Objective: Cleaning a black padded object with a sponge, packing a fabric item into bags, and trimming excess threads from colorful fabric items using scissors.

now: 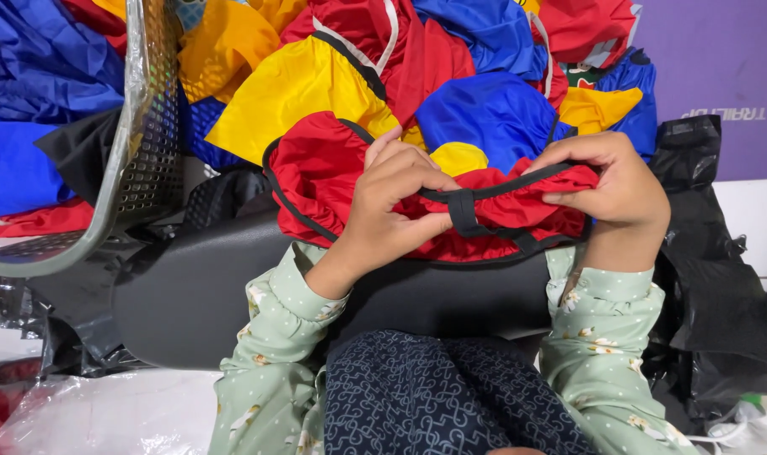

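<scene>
A red fabric piece (320,173) with black elastic trim lies bunched over a black cushion (206,291) in front of me. My left hand (383,211) grips the gathered red fabric near its middle, fingers curled over the black trim. My right hand (619,181) pinches the same red fabric at its right end, along the black edge band. A short black strap loop (463,212) sits between my two hands. My sleeves are pale green with small flowers.
A heap of yellow (295,88), blue (489,114) and red fabric pieces fills the space behind. A grey mesh basket (143,126) tilts at the left. Black plastic bags (708,278) lie at the right, clear plastic (105,413) at the lower left.
</scene>
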